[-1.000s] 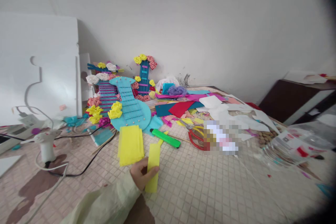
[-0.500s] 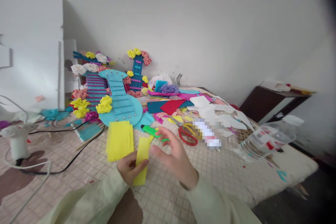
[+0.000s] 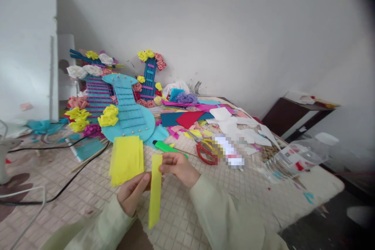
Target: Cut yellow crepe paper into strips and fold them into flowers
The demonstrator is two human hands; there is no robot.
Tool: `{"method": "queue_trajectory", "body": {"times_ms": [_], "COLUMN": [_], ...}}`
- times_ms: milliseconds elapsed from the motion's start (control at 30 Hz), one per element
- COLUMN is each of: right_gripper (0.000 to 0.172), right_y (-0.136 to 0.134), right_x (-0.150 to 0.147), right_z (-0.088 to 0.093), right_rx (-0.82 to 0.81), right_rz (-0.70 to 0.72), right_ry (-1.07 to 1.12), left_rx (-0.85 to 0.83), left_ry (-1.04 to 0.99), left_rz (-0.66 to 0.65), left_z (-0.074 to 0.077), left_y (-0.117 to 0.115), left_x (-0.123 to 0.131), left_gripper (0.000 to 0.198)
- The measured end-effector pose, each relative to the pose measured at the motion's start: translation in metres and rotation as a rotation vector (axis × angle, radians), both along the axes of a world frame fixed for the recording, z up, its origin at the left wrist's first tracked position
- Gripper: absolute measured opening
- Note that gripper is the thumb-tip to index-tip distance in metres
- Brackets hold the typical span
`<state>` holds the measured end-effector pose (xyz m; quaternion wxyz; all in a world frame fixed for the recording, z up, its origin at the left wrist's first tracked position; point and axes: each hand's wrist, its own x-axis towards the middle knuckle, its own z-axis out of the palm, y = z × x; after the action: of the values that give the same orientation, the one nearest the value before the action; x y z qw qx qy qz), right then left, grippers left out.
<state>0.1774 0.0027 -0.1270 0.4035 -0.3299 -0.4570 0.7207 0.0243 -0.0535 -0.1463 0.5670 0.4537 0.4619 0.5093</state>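
Observation:
A narrow yellow crepe paper strip (image 3: 155, 199) hangs upright between my hands. My right hand (image 3: 178, 168) pinches its right edge near the top. My left hand (image 3: 133, 192) is closed at the strip's left edge, its fingertips partly hidden behind the paper. A stack of yellow crepe paper sheets (image 3: 126, 160) lies just beyond my left hand. Past my right hand lies a green utility knife (image 3: 165, 146), partly covered by the fingers. The red-handled scissors (image 3: 206, 154) rest to the right of it.
Light blue guitar-shaped craft (image 3: 129, 113) with paper flowers stands behind the stack. White paper scraps (image 3: 237, 125) and a clear plastic bottle (image 3: 301, 156) lie to the right. A black cable (image 3: 79, 179) and a glue gun (image 3: 6, 160) are on the left.
My right hand, open before, has come to the strip and pinched it. The strip is now turned more edge-on and upright. The view has shifted slightly right.

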Motion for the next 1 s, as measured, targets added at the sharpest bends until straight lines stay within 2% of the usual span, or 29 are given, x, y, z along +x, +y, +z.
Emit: {"method": "queue_trajectory", "body": {"times_ms": [233,433,567,700,833,1000], "right_gripper": [0.038,0.037,0.039,0.038,0.038,0.038], "right_y": [-0.006,-0.008,-0.008,-0.01,-0.01,-0.009], "right_x": [0.002,0.004,0.002,0.0,0.001,0.003], "right_z": [-0.002,-0.008,-0.013,-0.013,-0.013,-0.012], "right_rx": [-0.016,-0.009,-0.021,-0.018,-0.015,0.006], "right_rz": [0.036,0.092,0.177,0.217,0.196,0.089], "right_ry": [0.019,0.1,0.199,0.271,0.244,0.098], "left_rx": [-0.071,-0.033,-0.005,-0.055,-0.075,-0.052], "left_ry": [-0.134,-0.007,-0.024,-0.1,-0.074,-0.04], "left_rz": [-0.064,-0.133,-0.194,-0.218,-0.183,-0.159], "left_z": [0.004,0.003,0.002,0.0,-0.001,0.003], "left_y": [-0.007,-0.008,-0.009,-0.011,-0.012,-0.012], "left_x": [0.005,0.002,0.001,0.002,0.004,0.006], "left_gripper": [0.041,0.046,0.05,0.051,0.048,0.04]}}
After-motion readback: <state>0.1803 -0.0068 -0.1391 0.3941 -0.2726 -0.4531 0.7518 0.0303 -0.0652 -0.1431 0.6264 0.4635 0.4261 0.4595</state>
